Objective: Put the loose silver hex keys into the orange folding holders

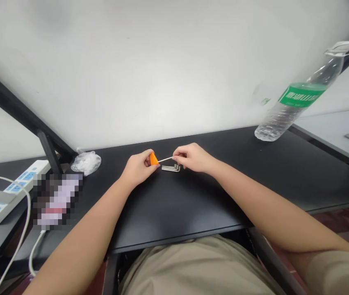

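Hex keys point(171, 168) lie in a small L-shaped cluster on the black worktop point(186, 209), a little below the gap between the two hands and closer to the worktop's far edge than to its front edge. Their long arms run left to right, roughly in line with the far edge, with the straight ends toward the left hand point(140, 167) and the bends toward the right hand point(191, 157). Both hands are just beside the cluster, the left thumb near the straight ends and the right fingertips close to the bends; whether either one touches it, I cannot tell

Left hand is closed in a pinch around an orange holder point(153, 159), thumb on the near side and fingers curled behind. Right hand pinches the end of a thin metal rod point(165, 159) between thumb and forefinger, its other fingers curled in loosely. Rod spans the space between the hands, tipped slightly up toward the right, its left end meeting the lower corner of the holder; whether it is seated inside or only touching is too small to tell

Crumpled clear plastic bag point(86, 162) sits by the far left corner of the worktop, and a green-labelled plastic bottle point(294, 102) stands near the far right corner
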Motion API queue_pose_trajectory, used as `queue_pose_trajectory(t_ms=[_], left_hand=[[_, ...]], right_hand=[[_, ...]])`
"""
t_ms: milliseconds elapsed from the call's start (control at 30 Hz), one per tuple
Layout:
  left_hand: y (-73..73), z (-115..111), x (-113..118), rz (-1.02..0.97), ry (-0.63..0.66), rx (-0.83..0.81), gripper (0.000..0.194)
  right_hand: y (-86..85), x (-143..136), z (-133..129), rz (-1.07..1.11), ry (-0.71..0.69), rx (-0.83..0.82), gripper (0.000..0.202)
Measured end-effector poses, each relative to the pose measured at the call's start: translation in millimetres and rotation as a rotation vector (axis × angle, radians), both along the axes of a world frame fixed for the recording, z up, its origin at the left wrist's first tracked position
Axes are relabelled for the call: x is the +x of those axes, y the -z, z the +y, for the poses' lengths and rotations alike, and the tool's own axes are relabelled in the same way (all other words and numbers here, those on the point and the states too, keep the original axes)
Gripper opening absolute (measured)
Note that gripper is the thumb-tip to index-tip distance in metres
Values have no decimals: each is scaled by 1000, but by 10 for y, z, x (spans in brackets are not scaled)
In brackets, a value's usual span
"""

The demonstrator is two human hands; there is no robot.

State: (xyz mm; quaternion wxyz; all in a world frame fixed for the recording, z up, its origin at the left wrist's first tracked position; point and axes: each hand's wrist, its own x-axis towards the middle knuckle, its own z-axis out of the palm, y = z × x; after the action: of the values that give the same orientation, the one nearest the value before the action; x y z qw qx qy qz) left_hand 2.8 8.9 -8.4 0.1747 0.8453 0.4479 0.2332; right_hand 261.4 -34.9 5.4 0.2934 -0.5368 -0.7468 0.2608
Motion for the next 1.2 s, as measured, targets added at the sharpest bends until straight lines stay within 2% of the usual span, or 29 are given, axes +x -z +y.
queue_pose_trajectory(t_ms=[133, 233, 333, 433, 500, 567, 733, 867, 1000, 1200], left_hand=[[-23, -32, 16, 47, -1, 16, 30], [-45, -89, 58, 71, -1, 36, 36], [-67, -152, 99, 80, 4, 34, 35], [-81, -177, 109, 96, 15, 24, 31], [-80, -165, 100, 105, 4, 16, 35], [-65, -138, 86, 115, -11, 2, 43], [22, -61, 61, 105, -3, -13, 57], [65, -32, 44, 82, 25, 3, 65], [61, -31, 39, 82, 18, -11, 63], [56, -36, 45, 75, -10, -17, 55]], right_hand=[[47, -53, 0, 173, -9, -134, 21], [104, -196, -25, 362, -3, -221, 31], [135, -345, -65, 381, -69, -249, 26], [102, -370, -96, 213, -111, -124, 20], [51, -304, -107, 24, -108, 27, 13], [0, -211, -115, -198, -147, 109, 8], [-17, -146, -151, -659, -255, 74, 11], [22, -239, -187, -779, -244, 110, 13], [-12, -200, -167, -678, -200, 121, 6], [-77, 7, -48, -304, -131, 131, 5]])
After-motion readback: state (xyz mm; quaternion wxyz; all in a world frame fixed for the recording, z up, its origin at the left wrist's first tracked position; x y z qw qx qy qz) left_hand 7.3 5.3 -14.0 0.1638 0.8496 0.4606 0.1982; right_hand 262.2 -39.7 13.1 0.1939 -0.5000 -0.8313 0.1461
